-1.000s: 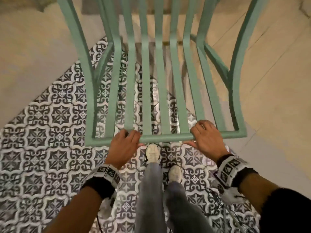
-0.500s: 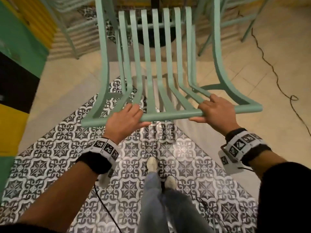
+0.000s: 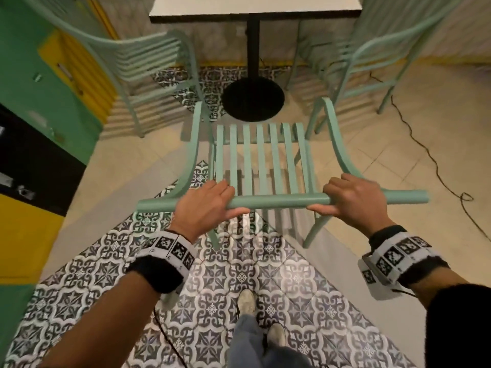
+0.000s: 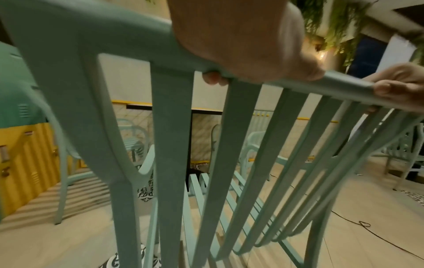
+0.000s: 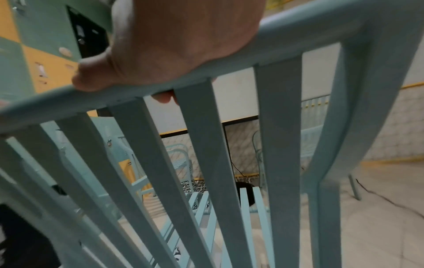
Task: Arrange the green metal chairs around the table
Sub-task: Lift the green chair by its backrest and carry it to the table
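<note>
The green slatted chair [image 3: 263, 166] stands on the floor just short of the table [image 3: 255, 6], its seat facing the black pedestal base [image 3: 252, 98], so it looks lined up to go under the near edge. Both hands hold its top rail [image 3: 281, 201]: the left hand [image 3: 206, 207] wraps the rail left of centre and the right hand [image 3: 350, 199] wraps it right of centre, each grip clamped on the bar with fingers over the far side and thumb beneath; the wrist views show fingertips [image 4: 212, 79] curling under between the slats. A wide, even hold like this probably steers the chair straight and keeps it from twisting. Two more green chairs flank the table, one at the left [image 3: 148, 65] and one at the right [image 3: 372, 49], leaving the near side for this one. A black cable [image 3: 425, 144] trails across the beige tiles at the right, well apart from the chair legs; patterned tiles [image 3: 106, 274] lie underfoot.
</note>
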{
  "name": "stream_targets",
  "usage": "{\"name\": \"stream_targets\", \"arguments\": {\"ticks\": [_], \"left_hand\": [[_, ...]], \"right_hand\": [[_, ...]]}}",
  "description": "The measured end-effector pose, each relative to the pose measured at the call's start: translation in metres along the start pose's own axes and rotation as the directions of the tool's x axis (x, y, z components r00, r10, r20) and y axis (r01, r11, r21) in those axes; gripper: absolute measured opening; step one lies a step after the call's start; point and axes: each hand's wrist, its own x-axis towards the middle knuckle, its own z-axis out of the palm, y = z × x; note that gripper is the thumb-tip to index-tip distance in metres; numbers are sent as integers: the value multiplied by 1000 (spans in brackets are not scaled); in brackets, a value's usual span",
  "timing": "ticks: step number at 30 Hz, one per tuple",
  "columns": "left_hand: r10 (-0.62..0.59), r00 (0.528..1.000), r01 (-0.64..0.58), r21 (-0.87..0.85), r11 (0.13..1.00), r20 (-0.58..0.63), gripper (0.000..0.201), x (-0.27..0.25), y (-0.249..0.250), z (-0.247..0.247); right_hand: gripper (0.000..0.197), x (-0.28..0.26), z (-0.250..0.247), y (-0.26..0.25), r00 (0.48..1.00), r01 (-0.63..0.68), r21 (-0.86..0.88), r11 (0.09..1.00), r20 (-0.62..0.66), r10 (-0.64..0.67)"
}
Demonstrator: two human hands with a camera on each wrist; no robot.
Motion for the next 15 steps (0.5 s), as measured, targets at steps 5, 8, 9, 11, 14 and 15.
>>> {"name": "stream_targets", "arguments": {"ticks": [5, 8, 9, 11, 14, 15], "left_hand": [[-164, 986, 164, 2, 986, -35, 85, -10, -4, 7], [-164, 986, 163, -11, 987, -30, 83, 2, -9, 7], [-160, 987, 160, -16, 987, -28, 82, 11, -13, 7], [-165, 986, 164, -12, 986, -28, 82, 32, -24, 7], [-172, 985, 172, -17, 985, 3, 84, 66, -50, 12], [-169, 986, 169, -20, 985, 7, 85, 77, -58, 13]], "right_hand": [[66, -9, 7, -2, 999, -46, -96, 994, 7, 47], [64, 2, 12, 7, 999, -42, -99, 994, -9, 42], [65, 9, 13, 11, 999, -44, -94, 995, -14, 43], [68, 29, 18, 22, 998, -56, -84, 995, -10, 55], [74, 65, 27, 35, 997, -73, -83, 994, -11, 72], [75, 77, 31, 39, 997, -73, -79, 994, -20, 72]]}}
